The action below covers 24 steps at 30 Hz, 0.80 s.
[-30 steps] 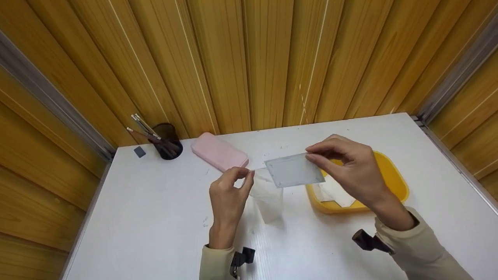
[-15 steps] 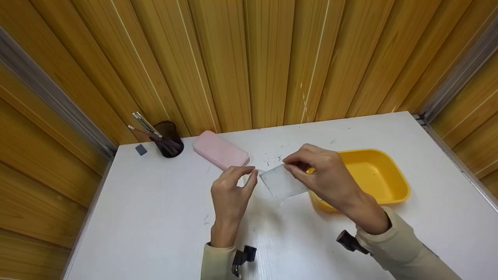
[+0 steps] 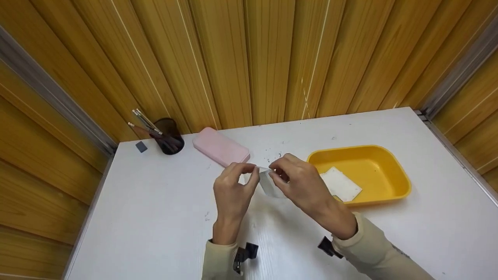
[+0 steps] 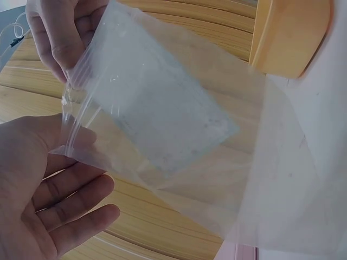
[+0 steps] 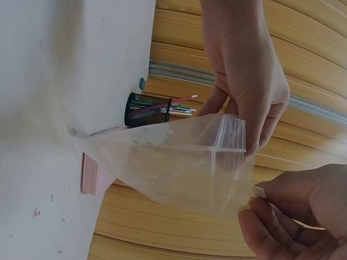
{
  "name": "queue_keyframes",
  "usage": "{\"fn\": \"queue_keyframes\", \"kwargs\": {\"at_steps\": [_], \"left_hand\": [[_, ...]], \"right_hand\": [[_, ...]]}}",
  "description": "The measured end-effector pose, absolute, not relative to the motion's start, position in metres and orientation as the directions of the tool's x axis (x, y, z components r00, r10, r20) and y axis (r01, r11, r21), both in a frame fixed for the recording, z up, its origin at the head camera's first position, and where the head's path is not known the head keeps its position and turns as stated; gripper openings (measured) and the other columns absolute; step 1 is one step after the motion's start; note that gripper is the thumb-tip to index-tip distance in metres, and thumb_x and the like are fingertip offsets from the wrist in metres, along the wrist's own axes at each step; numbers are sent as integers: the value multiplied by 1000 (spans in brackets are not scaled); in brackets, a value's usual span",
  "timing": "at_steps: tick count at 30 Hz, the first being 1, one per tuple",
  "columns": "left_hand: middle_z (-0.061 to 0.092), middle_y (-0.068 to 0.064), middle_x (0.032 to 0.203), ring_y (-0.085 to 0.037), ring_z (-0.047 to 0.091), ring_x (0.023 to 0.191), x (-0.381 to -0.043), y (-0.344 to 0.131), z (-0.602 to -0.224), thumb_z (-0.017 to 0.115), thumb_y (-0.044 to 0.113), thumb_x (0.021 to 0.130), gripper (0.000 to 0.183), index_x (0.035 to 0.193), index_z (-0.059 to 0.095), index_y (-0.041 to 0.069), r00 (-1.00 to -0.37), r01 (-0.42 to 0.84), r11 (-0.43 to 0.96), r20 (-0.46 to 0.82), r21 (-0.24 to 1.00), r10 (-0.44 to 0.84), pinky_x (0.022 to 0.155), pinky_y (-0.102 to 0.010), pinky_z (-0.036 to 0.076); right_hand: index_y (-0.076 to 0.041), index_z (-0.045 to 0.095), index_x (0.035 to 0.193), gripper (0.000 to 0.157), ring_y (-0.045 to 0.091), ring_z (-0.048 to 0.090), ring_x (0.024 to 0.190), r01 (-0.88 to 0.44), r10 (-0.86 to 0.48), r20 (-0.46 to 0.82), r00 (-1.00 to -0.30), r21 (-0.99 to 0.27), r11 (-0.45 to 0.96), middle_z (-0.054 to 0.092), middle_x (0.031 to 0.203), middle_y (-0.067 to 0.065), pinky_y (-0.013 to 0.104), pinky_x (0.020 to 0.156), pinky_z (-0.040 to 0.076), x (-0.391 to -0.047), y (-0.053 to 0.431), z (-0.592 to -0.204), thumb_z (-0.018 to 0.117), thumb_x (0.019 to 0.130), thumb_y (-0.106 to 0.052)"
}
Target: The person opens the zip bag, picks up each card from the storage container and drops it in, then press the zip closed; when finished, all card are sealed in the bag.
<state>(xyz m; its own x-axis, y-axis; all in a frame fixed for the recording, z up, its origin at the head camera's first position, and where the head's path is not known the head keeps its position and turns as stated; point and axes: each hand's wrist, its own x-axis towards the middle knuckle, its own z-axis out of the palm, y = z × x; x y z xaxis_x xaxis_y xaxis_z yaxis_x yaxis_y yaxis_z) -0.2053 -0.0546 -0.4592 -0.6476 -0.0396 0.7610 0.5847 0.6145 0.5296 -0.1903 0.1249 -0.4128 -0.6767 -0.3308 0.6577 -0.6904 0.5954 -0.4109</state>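
Note:
My left hand (image 3: 233, 188) pinches the mouth edge of a clear zip-lock bag (image 5: 173, 173) between thumb and forefinger; its other fingers are spread in the left wrist view. A thin greyish, see-through rectangular plate (image 4: 162, 97) lies tilted within the bag's outline, with most of it past the mouth. At the bag's mouth, my right hand (image 3: 307, 186) pinches a small pale corner, apparently the plate's, in the right wrist view. Whether it also grips the bag film cannot be told. The bag hangs above the table, and the right hand partly hides the plate in the head view.
To the right stands a yellow bin (image 3: 350, 147) with a white square piece (image 3: 340, 184) inside. Behind the hands lie a pink case (image 3: 221, 147), a black pen cup (image 3: 169, 144) holding several pencils, and a small dark block (image 3: 141, 146). A wood-patterned wall (image 3: 268, 62) backs the table.
My right hand has moved left, carrying the plate from over the yellow bin to the bag's mouth and into the bag. The left hand has stayed nearly still, pinching the bag.

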Motion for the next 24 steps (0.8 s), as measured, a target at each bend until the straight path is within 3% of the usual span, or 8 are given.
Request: {"fn": "queue_keyframes", "kwargs": {"at_steps": [8,17,24], "left_hand": [[77,-1,83,-17,75,77,-207,-57,-458,85,1,84,11,87,78,8,-644,594,601,764,535,-42,69,-38,61],[77,-1,85,-18,74,77,-206,-61,-460,85,1,85,10,88,79,7,-658,576,606,751,549,-55,69,-38,62],[77,-3,86,-17,75,78,-205,-65,-457,84,3,86,6,89,80,6,-674,554,609,735,568,-72,72,-36,62]], "right_hand": [[1,76,101,17,16,69,71,-677,-353,592,-724,-514,527,72,89,6,29,64,60,-192,123,-418,85,87,4],[1,76,103,22,13,71,73,-694,-348,604,-717,-571,438,73,91,4,25,67,60,-193,145,-415,84,85,10],[-3,78,106,19,12,72,80,-553,-250,505,-826,-640,533,76,96,-1,22,74,59,-204,192,-415,84,88,2]]}}
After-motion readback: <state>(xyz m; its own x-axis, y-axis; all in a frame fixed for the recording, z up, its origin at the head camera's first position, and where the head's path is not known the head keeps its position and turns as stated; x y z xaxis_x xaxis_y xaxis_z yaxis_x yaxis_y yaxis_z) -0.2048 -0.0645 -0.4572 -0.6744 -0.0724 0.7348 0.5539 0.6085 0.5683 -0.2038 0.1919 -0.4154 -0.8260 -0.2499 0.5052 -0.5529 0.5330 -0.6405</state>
